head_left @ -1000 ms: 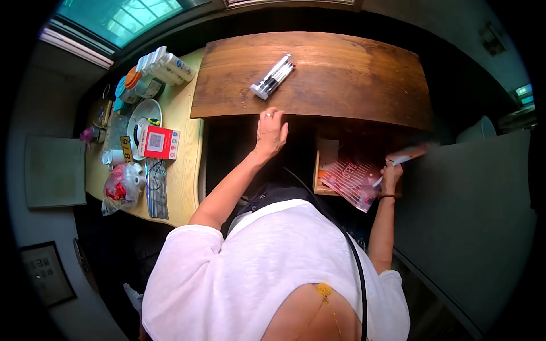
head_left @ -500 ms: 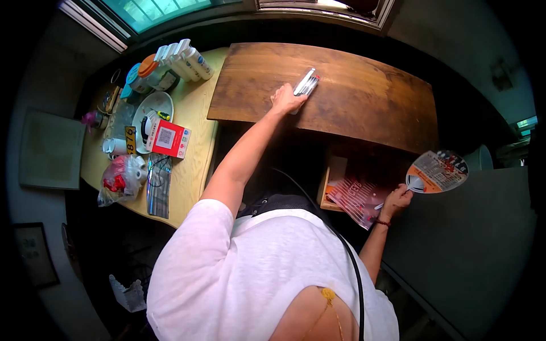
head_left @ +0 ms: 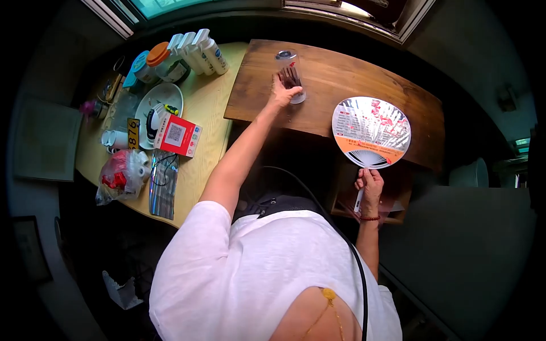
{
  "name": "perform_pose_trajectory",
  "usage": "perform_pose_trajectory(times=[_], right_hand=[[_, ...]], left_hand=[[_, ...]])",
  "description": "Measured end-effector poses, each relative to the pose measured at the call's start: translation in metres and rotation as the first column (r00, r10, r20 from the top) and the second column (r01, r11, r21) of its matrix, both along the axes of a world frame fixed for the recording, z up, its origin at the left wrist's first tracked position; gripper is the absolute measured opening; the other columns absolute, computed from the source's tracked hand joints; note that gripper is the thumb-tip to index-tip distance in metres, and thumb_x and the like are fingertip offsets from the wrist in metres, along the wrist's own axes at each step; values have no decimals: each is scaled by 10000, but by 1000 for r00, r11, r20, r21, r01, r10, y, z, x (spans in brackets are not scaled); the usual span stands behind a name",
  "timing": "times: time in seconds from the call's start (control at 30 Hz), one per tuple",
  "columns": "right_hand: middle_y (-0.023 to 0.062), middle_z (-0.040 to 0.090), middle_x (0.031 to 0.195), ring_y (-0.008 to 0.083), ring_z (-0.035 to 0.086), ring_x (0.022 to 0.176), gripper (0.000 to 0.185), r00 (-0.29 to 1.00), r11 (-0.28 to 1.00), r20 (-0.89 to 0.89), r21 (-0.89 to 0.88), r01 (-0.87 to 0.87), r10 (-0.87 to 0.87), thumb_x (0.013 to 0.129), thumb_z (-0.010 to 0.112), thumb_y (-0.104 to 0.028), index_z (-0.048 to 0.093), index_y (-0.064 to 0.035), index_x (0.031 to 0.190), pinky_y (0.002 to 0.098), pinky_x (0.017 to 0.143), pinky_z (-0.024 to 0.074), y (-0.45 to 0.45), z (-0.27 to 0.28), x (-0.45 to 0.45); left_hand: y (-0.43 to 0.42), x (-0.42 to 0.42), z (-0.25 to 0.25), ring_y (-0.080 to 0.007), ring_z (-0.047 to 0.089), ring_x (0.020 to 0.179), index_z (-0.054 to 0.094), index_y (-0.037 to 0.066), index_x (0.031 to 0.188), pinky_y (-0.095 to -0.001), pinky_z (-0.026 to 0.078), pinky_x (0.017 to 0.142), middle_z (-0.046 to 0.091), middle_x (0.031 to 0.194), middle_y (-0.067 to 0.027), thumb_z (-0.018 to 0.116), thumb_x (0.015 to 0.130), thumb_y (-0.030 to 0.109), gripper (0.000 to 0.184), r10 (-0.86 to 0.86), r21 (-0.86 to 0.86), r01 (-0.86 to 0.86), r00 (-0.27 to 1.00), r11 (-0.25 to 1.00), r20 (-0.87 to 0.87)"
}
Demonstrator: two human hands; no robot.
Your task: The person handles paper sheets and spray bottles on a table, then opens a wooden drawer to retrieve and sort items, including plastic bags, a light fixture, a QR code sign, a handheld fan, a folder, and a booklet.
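Note:
My left hand [head_left: 282,92] is closed around the lower part of a clear cylindrical container [head_left: 291,74] with dark stripes and a red mark. The container is on the brown wooden desk [head_left: 398,96], near its left end; what is inside, I cannot make out. Pinched by its white handle in my right hand [head_left: 370,186] is a round hand fan [head_left: 371,129], printed with red and black writing and an orange band. The fan is held up in front of the desk's edge, above a partly pulled-out drawer [head_left: 398,215].
On the pale side table [head_left: 210,102] at left stand white pump bottles [head_left: 211,54], a jar with an orange lid [head_left: 165,59] and a white bowl [head_left: 170,94]. A red QR-code card [head_left: 181,135] and a plastic bag [head_left: 122,176] lie nearer. A black cable [head_left: 318,207] crosses my front.
My right hand has swung the fan leftward and up, from beside the drawer to before the desk. The container in my left hand has gone from tilted to more upright, slightly left.

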State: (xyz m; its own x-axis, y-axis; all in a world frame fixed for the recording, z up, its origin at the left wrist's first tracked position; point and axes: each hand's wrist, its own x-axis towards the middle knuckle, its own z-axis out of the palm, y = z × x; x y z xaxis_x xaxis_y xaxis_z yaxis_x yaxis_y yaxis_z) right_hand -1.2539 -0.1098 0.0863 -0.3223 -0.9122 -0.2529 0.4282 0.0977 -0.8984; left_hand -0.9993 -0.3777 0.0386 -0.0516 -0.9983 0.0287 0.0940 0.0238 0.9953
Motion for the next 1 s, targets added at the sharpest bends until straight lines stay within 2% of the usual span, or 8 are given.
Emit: perform_pose_trajectory(times=[0.07,0.47,0.67,0.8,0.87,0.9,0.93,1.0], right_hand=[[38,524,702,62,401,465,130,994,994,27,35,-106,105,873,499,-112,503,-23,778,198,421,328,-8,-2,15],[-22,487,622,35,392,504,123,898,930,-249,141,-338,364,852,545,-129,564,-10,825,179,456,303,-5,-10,38],[-26,468,611,51,418,558,110,532,755,-624,149,-638,573,826,554,-59,593,31,875,195,504,339,-21,3,82],[47,466,585,84,423,525,91,362,646,-762,95,-757,537,799,554,-14,592,21,874,220,491,352,-38,4,126],[90,500,625,111,479,552,110,284,571,-730,175,-802,622,792,576,-44,597,10,886,246,519,394,-49,4,142],[109,533,702,139,521,624,162,263,546,-776,122,-829,573,787,592,-74,590,4,929,264,576,420,-59,-11,150],[128,566,780,167,562,697,218,243,531,-828,77,-844,506,782,608,-104,582,-2,973,282,632,446,-72,-24,150],[146,572,971,230,565,889,369,431,695,-835,-84,-714,342,771,635,-172,532,-21,1091,326,761,447,-94,-18,160]], left_hand=[[-12,4,-13,-226,454,1017,270,50,1135,-347,376,885,447,1080,-126,750,563,114,749,134,-328,-95,986,940,101],[33,13,15,-373,341,1133,180,-4,1272,-410,280,971,345,1198,-258,711,624,242,873,305,-318,-145,783,937,542],[126,83,14,-244,504,987,415,2,1149,-318,416,820,493,1079,-155,543,836,263,427,433,-302,-347,852,888,294],[176,147,14,-188,562,841,504,4,1058,-289,437,767,588,922,-105,607,790,340,442,155,-214,-122,977,969,144],[193,176,17,-122,560,813,529,20,1034,-265,444,737,610,870,-61,687,727,230,404,142,-56,-131,932,990,332],[198,195,9,-105,560,807,544,13,1010,-260,448,729,620,859,-54,703,712,169,372,109,21,-123,937,992,331],[209,210,22,-98,561,785,553,-8,995,-241,452,722,624,866,-44,657,753,91,281,191,77,-191,982,979,5],[225,233,25,-72,554,793,550,-12,1003,-215,449,731,615,895,-32,616,786,50,235,315,60,-312,949,948,-37]])
